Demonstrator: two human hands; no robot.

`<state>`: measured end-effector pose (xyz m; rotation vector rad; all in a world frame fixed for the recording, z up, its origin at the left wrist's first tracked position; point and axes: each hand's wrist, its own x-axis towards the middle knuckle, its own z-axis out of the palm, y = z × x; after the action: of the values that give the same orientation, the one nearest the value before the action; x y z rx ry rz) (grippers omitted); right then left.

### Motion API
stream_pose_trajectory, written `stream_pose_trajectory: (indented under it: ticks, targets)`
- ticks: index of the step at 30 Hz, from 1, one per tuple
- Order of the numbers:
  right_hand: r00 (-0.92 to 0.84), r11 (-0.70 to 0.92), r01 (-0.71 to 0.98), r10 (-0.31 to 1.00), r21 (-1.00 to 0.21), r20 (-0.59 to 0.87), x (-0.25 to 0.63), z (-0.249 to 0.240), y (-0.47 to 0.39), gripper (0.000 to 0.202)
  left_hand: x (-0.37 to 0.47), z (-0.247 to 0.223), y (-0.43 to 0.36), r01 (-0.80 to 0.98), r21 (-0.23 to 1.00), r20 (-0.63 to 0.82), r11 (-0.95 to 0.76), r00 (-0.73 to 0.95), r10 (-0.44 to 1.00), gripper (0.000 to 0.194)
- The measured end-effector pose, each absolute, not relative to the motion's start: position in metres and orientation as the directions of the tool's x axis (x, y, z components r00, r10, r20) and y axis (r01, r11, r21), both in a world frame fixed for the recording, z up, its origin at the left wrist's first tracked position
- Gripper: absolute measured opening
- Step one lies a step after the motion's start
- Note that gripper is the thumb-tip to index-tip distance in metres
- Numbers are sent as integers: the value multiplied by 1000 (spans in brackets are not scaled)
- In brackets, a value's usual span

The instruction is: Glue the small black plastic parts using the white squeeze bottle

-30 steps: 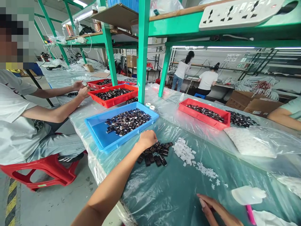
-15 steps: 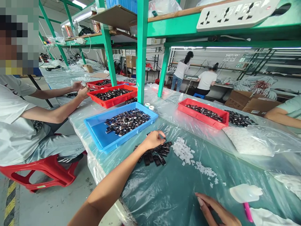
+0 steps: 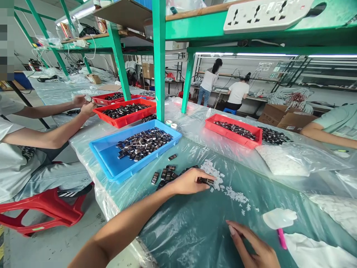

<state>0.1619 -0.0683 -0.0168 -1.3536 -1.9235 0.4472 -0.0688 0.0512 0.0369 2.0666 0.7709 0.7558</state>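
My left hand [image 3: 192, 181] is closed around a small black oblong casing [image 3: 206, 181], held just in front of a pile of small white translucent pieces [image 3: 212, 172]. Behind that wrist lies a loose group of similar black casings [image 3: 167, 174], partly hidden by the hand. One single black casing [image 3: 172, 157] lies apart, nearer the blue tray [image 3: 111, 169]. Low in the view, my right hand [image 3: 253, 243] hovers over or rests on the green tabletop, thumb and forefinger stretched out with a small gap between them and nothing visible there. Smaller white bits [image 3: 237, 197] are scattered beyond it.
A translucent bottle [image 3: 279, 218], a pink stick [image 3: 281, 238] and a white cloth [image 3: 315, 253] lie at right. Red trays [image 3: 234, 131] of black casings and a bag of white pieces [image 3: 281, 160] stand farther back. A green post [image 3: 158, 63] rises behind the blue tray. Co-workers sit nearby.
My left hand has moved right from above the black casings and now carries one by the white pieces. My right hand keeps its pose. The whole view has shifted slightly.
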Motion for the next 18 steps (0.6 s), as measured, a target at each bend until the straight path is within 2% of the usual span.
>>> stream_pose_trajectory:
  ticks: [4, 7, 12, 15, 18]
  targets:
    - [1, 249, 657, 944, -712, 331, 156, -11, -73, 24, -55, 34, 34, 274, 773, 169, -573, 781, 601, 44]
    - [54, 203, 636, 951, -745, 305, 151, -11, -75, 32, -47, 36, 23, 272, 775, 116, -570, 827, 551, 59]
    - [-15, 278, 632, 938, -724, 347, 149, -13, -74, 37, -43, 44, 16, 254, 779, 85, -573, 862, 499, 80]
    - [-82, 328, 634, 929, -700, 361, 149, -13, -73, 33, -43, 46, 14, 220, 798, 101, -561, 869, 484, 82]
    - [-84, 314, 618, 938, -721, 337, 151, -14, -73, 31, -43, 46, 14, 191, 838, 92, -511, 874, 478, 81]
